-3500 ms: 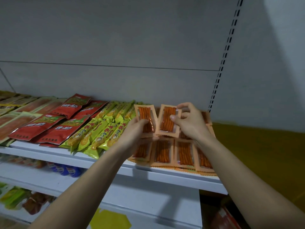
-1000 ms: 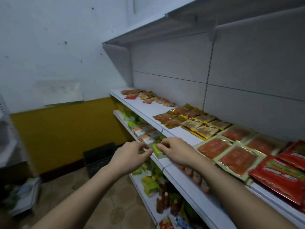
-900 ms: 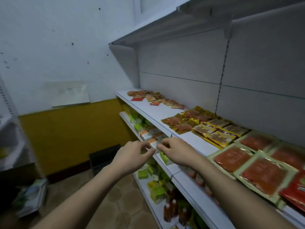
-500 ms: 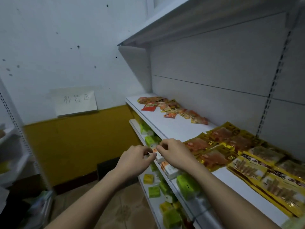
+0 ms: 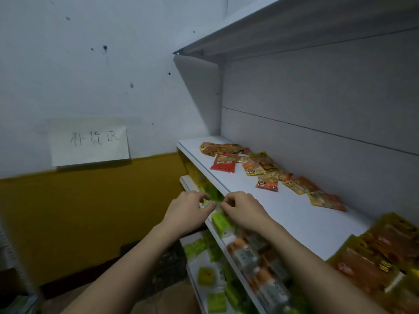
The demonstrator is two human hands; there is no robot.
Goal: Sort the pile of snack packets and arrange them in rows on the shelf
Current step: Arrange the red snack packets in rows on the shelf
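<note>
Along the white shelf (image 5: pixel 283 214), lying well beyond both hands: a loose pile of snack packets (image 5: pixel 260 168). Hovering at the shelf's front edge, fingers curled, gripping nothing visible: left hand (image 5: pixel 188 210) and right hand (image 5: pixel 243 210), fingertips nearly touching.

Orange-yellow snack packets (image 5: pixel 267 168), white shelf (image 5: pixel 292 214)

Glossy plastic packets (image 5: pixel 267 175), matt shelf (image 5: pixel 283 211)

Head-worn wide-angle view, forward and down along the shelf (image 5: pixel 283 214), hands near
</note>
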